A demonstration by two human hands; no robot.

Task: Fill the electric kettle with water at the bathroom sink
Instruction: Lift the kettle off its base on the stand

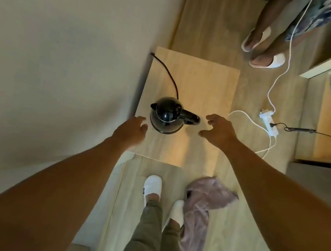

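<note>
view: single head-worn wide-angle camera | facing: steeply down and forward, wall along the left edge | centre: light wooden bench [198,83] | near the bench: both forearms reach in from the bottom corners | range: standing height, own slippered feet on the floor below the bench | shared views: none, only one camera

Light wooden table [209,84] — black kettle [167,115] and its cord [169,73] on top
</note>
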